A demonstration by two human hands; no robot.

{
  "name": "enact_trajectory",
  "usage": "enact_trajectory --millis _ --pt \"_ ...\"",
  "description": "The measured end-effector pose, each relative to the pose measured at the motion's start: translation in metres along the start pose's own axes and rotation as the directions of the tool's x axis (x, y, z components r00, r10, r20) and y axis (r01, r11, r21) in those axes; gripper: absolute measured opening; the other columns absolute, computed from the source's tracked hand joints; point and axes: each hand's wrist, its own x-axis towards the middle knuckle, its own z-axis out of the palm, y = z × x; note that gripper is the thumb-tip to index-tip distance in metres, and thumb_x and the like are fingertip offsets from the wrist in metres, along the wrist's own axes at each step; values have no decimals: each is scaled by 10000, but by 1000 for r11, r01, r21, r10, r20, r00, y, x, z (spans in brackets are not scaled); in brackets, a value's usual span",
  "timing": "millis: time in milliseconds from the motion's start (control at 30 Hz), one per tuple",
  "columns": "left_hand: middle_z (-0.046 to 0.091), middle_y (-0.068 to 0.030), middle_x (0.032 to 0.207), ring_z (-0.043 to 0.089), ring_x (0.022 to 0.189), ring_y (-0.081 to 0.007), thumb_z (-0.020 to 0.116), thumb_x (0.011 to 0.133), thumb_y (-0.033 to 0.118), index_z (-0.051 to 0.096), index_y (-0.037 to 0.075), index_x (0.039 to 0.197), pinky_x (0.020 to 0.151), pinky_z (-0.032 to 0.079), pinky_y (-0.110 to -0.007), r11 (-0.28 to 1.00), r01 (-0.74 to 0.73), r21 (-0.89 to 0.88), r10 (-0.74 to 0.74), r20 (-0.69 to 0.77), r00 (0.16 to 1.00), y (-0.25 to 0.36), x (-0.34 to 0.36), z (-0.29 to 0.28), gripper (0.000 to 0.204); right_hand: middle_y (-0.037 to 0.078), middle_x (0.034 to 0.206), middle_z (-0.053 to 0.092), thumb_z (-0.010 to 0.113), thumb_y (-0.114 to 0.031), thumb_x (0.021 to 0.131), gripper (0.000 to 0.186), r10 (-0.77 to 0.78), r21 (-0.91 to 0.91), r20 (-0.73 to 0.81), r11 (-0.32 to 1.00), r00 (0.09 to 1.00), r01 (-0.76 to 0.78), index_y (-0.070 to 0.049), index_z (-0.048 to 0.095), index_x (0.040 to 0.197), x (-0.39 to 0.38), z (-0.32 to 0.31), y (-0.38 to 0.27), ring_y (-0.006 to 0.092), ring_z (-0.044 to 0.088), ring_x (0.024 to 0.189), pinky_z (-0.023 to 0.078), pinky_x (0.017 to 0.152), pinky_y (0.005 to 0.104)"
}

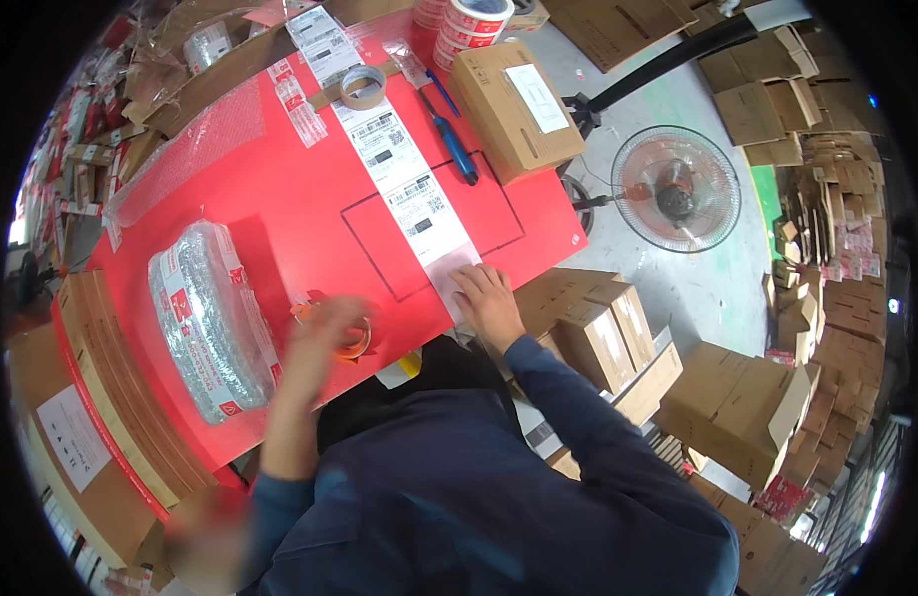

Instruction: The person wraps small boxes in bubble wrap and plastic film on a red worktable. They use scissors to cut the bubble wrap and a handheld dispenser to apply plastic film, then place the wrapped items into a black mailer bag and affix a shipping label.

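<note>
A long strip of white printed labels [404, 184] runs down the red tabletop [290, 199] over a marked rectangle. My right hand [484, 295] rests with bent, parted fingers on the strip's lower end. My left hand [330, 323], smeared by motion, is at an orange tape roll [354, 349] near the table's edge; its grip is unclear. A long parcel in bubble wrap and red-printed tape [206, 318] lies at the left. Above, a brown tape roll [363, 87] sits on the strip, with a blue cutter [454, 149] and blue pen [439, 94] to its right.
A cardboard box [509, 109] and stacked red-white tape rolls [464, 40] stand at the back right. Flattened cardboard [101, 387] leans at the left. Boxes [588, 328] are beside me at the right, with a fan [676, 188] and more cartons [827, 258] beyond.
</note>
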Motion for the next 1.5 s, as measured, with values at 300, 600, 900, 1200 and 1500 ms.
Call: enact_trajectory --millis 300,600,900,1200,1500 --pt "738 -41 1127 671 1045 -117 649 1030 81 698 -8 1270 937 531 -279 965 -52 -256 53 -4 999 -101 118 124 261 24 1133 667 739 -209 931 199 -222 161 76 965 972 207 -116 700 1102 21 -19 40 212 624 1099 431 994 432" --pt "717 -24 1080 638 1019 -78 599 1011 4 689 -30 1237 916 514 -263 981 -183 -59 182 -27 983 -88 125 127 246 74 1018 714 738 -205 939 178 -393 423 231 864 890 272 -75 702 1055 111 -14 61 269 682 1001 529 908 415" --pt "735 -32 1003 676 909 -95 673 968 65 727 2 1154 812 529 -254 936 30 -350 -41 -24 999 -116 110 150 205 190 943 734 693 -166 950 170 -166 408 441 912 882 -33 -8 721 1008 176 -1 64 391 707 890 567 797 470" --pt "760 -132 1005 718 1002 -242 650 1005 410 725 -17 1123 927 550 -395 654 115 748 -147 -23 989 -86 46 136 450 122 1017 721 712 -145 911 174 -419 151 -319 863 850 482 -81 709 1073 234 -43 -11 347 691 961 556 835 477" --pt "665 -151 1355 692 1181 -261 581 1104 237 541 -15 1420 1065 539 -439 923 -220 -314 11 -552 834 -40 -107 30 406 130 1284 642 808 -204 904 492 -135 807 224 582 965 -106 -42 622 1329 62 -31 -149 303 610 1253 504 1034 402"
